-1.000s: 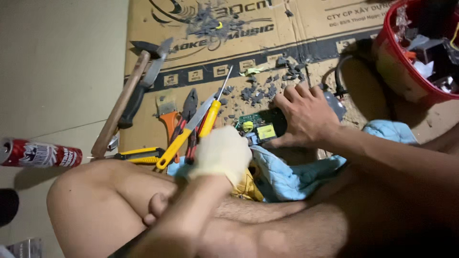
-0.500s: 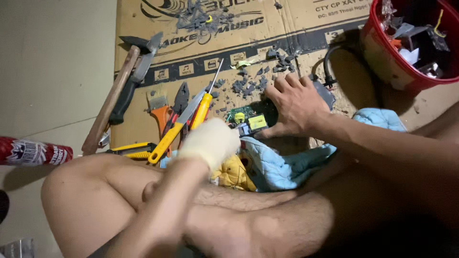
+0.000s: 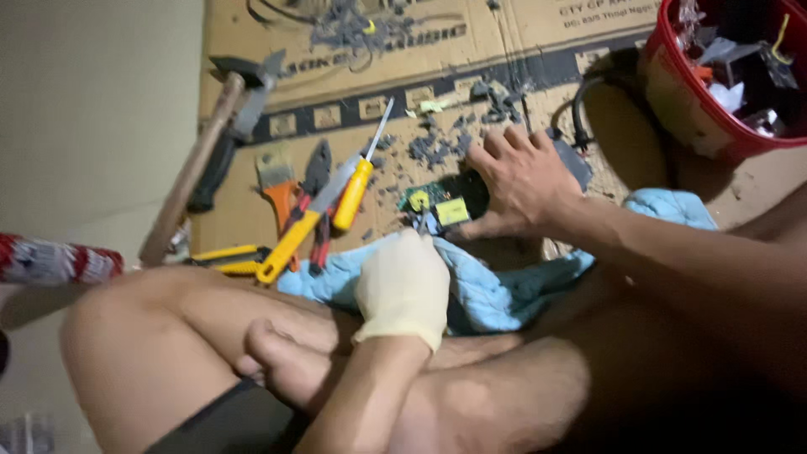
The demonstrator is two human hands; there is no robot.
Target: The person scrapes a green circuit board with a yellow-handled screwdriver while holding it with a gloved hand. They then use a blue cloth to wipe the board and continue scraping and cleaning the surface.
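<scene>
Fingers (image 3: pixel 504 151) of the bare right hand (image 3: pixel 521 181) spread flat, pinning the circuit board (image 3: pixel 437 206). Gloved left hand (image 3: pixel 403 286) lies just nearer, its grip hidden; the board's long axis runs left–right.

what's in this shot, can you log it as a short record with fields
setting: person seated on the floor at a flattened cardboard sheet
left hand: left hand in a pale glove, resting on a blue cloth
right hand: bare right hand pressing on a small circuit board
tools: yellow-handled screwdriver, wooden-handled hammer, pliers, orange-handled brush
debris: grey fragments scattered on the cardboard
container: red bucket of scrap parts, upper right
</scene>
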